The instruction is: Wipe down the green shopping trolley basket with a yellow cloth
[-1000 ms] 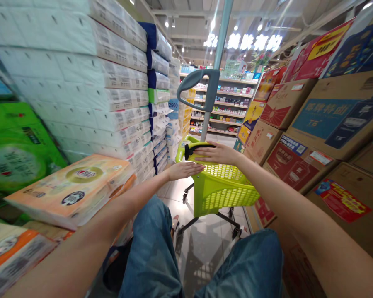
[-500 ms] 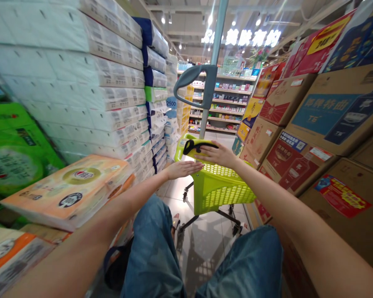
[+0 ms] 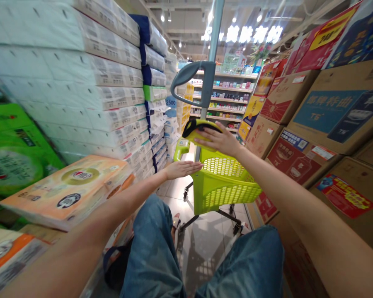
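- You sit with your denim-clad knees (image 3: 152, 248) spread toward a lime-green shopping cart (image 3: 209, 194), its wheeled frame standing on the tiled floor just ahead.
- Your left hand (image 3: 182, 169) is open and flat, fingers together, fingertips at the basket's near corner.
- Your right hand (image 3: 225, 140) lies over a black-trimmed lime handle (image 3: 192, 133) above the basket, fingers extended; whether they grip it, you cannot tell from here.
- Beyond the handle, a grey pole (image 3: 208, 87) with a loop grip rises.
- White tissue packs (image 3: 49, 82) tower at left; printed cartons (image 3: 326, 109) line the right.
- Farthest off, stocked shelves (image 3: 230, 96) stand beneath a lit sign (image 3: 251, 34).
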### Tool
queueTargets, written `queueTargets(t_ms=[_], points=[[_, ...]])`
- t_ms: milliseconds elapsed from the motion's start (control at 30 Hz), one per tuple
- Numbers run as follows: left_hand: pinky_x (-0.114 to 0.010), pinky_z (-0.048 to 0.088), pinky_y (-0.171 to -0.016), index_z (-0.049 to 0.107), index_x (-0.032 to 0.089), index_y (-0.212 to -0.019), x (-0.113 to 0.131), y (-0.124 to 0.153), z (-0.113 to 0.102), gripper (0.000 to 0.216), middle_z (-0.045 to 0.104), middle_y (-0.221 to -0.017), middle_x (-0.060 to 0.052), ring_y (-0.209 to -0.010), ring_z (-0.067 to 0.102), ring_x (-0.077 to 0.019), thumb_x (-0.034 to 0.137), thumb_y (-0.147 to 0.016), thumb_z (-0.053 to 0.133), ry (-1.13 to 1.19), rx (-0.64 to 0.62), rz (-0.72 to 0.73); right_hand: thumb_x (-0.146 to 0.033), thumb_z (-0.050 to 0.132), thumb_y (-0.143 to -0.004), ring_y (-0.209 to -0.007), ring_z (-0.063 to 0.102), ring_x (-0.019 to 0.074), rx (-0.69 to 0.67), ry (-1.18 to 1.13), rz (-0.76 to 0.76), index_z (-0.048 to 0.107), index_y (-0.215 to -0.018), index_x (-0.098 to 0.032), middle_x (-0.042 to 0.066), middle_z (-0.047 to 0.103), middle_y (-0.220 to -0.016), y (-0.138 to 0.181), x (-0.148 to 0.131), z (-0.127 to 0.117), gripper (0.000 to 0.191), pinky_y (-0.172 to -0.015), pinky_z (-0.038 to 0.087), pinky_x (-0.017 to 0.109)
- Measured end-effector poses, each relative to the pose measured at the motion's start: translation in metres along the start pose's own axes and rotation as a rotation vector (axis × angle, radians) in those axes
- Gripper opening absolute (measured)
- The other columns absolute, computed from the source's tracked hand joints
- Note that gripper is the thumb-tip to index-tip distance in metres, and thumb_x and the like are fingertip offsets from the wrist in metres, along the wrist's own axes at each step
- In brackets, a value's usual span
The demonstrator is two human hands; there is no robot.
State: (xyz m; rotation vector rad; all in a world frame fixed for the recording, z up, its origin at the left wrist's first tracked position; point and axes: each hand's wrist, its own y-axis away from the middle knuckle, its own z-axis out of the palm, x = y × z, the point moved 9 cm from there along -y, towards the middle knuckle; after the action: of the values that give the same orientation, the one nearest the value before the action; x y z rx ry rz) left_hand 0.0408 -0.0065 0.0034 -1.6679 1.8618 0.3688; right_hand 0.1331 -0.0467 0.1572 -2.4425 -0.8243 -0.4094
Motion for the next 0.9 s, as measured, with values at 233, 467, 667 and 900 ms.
queueTargets(t_ms=[233,467,667,900], points=[[-0.023,0.025,-0.121,0.035,0.023,-0.151,-0.001,0.0,0.004,0.065,0.029,-0.16,0.005,-0.147,0.024,-0.0053,-0.004,-0.093,0.023,0.002,0.029,0.009,-0.013,0.035,-0.1,-0.146,0.033,0.0109,-0.236,-0.143,-0.201,0.04,-0.146,-0.038,-0.01,0.039,-0.157,0.013,-0.032,0.03,0.053,-0.126,0.014,0.047],[-0.021,0.025,-0.121,0.032,0.027,-0.153,0.001,0.0,-0.009,0.066,0.028,-0.16,0.008,-0.148,0.021,-0.0031,-0.001,-0.094,0.027,-0.06,0.112,0.019,-0.008,0.026,-0.102,-0.151,0.018,0.0114,0.042,0.058,-0.108,0.03,-0.15,-0.036,-0.007,0.025,-0.163,-0.025,0.027,-0.054,0.055,-0.122,-0.004,0.056],[-0.024,0.018,-0.124,0.018,0.023,-0.157,0.0,-0.001,0.007,0.067,0.02,-0.163,0.007,-0.149,0.014,-0.0039,-0.002,-0.095,0.019,-0.019,-0.05,-0.004,-0.011,0.034,-0.101,-0.147,0.032,0.0118,-0.054,-0.054,0.002,0.042,-0.145,-0.038,-0.006,0.043,-0.155,0.008,-0.011,0.021,0.052,-0.124,0.012,0.051],[-0.022,0.023,-0.122,0.032,0.023,-0.153,0.002,0.0,0.0,0.064,0.022,-0.163,0.007,-0.149,0.019,-0.0048,-0.001,-0.095,0.025,-0.146,0.081,0.03,-0.008,0.042,-0.096,-0.145,0.035,0.012,-0.166,-0.09,-0.28,0.041,-0.145,-0.039,-0.01,0.041,-0.156,0.007,-0.019,0.001,0.059,-0.124,0.018,0.049]])
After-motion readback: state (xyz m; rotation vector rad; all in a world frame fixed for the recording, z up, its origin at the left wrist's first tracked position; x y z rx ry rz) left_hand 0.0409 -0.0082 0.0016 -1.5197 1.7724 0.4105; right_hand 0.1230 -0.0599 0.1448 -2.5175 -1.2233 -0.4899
